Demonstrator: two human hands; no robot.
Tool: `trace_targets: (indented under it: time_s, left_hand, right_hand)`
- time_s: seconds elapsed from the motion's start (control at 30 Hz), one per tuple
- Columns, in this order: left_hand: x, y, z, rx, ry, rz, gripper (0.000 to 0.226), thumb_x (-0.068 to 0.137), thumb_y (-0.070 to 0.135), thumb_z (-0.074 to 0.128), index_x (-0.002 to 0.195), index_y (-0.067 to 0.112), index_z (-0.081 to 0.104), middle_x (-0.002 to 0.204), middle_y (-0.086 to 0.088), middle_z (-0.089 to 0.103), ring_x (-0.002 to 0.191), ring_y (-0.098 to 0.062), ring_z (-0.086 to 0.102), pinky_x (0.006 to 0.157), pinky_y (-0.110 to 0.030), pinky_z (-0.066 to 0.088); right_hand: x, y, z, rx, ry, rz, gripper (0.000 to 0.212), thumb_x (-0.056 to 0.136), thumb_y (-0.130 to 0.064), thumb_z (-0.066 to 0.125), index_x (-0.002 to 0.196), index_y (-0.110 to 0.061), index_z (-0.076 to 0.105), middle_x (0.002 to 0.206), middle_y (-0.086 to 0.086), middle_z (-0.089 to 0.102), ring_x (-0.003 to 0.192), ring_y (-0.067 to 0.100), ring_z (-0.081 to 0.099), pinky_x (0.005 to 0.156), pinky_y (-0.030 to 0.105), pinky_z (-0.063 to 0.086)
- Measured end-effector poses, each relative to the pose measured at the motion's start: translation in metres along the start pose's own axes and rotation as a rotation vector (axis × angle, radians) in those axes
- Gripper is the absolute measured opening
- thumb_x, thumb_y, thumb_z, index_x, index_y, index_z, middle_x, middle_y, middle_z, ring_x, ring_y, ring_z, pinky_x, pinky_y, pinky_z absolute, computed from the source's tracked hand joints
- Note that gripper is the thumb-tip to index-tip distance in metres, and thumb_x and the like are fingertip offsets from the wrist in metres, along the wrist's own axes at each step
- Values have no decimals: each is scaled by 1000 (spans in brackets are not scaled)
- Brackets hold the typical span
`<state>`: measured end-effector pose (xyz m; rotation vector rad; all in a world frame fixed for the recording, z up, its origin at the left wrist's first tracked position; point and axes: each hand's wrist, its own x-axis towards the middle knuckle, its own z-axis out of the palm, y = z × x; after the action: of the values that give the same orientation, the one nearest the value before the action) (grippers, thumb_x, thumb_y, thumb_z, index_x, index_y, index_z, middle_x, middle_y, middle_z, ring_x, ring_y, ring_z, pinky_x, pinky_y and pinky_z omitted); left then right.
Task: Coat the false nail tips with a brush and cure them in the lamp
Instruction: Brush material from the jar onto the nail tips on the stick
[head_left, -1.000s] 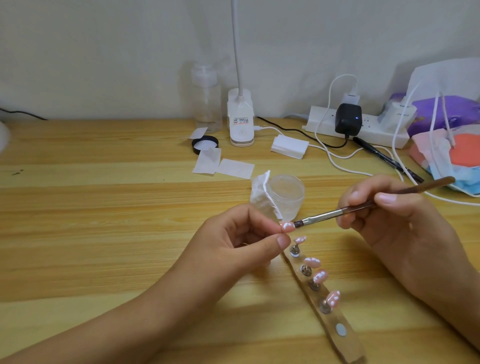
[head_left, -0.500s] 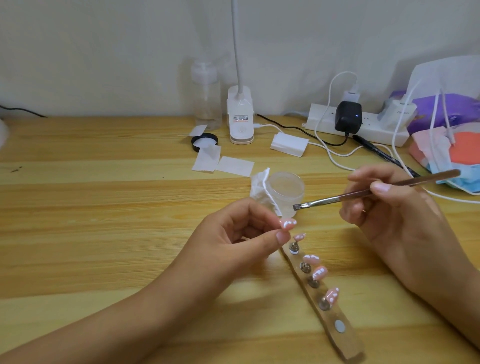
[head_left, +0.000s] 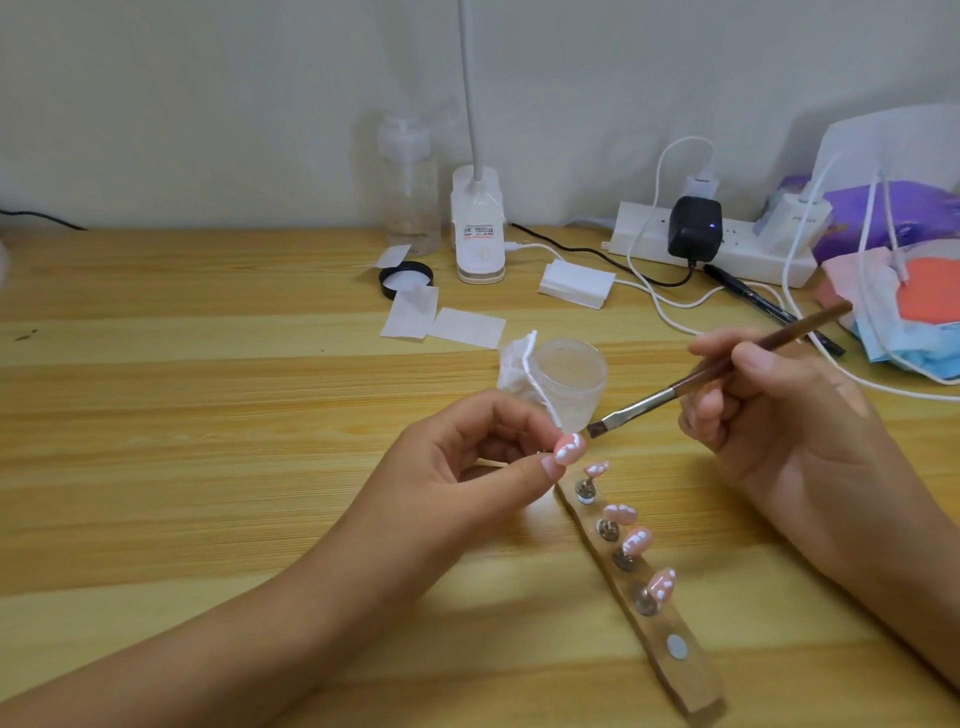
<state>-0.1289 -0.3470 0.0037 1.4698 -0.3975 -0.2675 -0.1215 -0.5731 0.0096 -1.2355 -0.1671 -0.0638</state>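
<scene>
- A pale wooden table (head_left: 208, 415) fills the view, with a plain light wall behind it.
- The person's left hand (head_left: 467, 457) reaches in from the lower left. Its thumb and forefinger pinch one pink false nail tip (head_left: 569, 449) with white dots, held up over the middle of the table.
- The right hand (head_left: 769, 410) comes in from the right, fingers curled around a brush (head_left: 727, 371) with a brown handle and a silver ferrule. The flat bristles point left and sit just beside the far end of the pinched tip. It is not clear whether they touch it.
- A pile of face masks (head_left: 909, 306) and a purple packet lie at the far right edge.
- A long wooden holder strip (head_left: 639, 597) lies on the table below the hands, running toward the lower right.
- A white power strip (head_left: 727, 244) sits by the wall, with a black adapter and white cables plugged in.
- A white lamp (head_left: 478, 228) stands at the back centre on a clip base, its thin neck rising out of view.
- A clear plastic bottle (head_left: 410, 192) stands just left of the lamp.
- A small clear jar (head_left: 571, 382) stands just behind the pinched tip, with a crumpled white wipe (head_left: 514, 366) against its left side.
- White paper squares (head_left: 441, 322) and a black lid (head_left: 405, 275) lie in front of the bottle.
- Four more pink tips stand on metal pegs along the strip, the nearest (head_left: 662, 582) toward its lower end.
</scene>
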Motion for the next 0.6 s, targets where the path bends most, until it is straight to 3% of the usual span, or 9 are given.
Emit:
trace_targets:
  time_s: [0.33,0.43,0.6]
  left_hand:
    - [0,0,1,37,13,-50,8,73,21,71,75,29,73,74,7,63,67,-4,54,61,-11,42]
    - [0,0,0,30,5,-50,9,73,19,71,74,28,72,71,8,62,66,-4,53,60,-11,42]
    - [-2,-1,0,39,-16,-53,7,75,17,72,77,23,73,75,-3,62,68,-8,52,60,-14,42]
  right_hand:
    - [-6,-1,5,-96,-62,-27,27,87,-17,51,77,-23,75,57,2,61,55,11,59,56,17,49]
    - [-6,1,4,-136,-63,-47,21,86,-17,57,79,-24,74,58,2,63,56,11,60,57,17,50]
    - [-5,3,3,-183,-3,-124,29,88,-13,50,77,-26,73,68,-4,62,58,8,59,59,17,49]
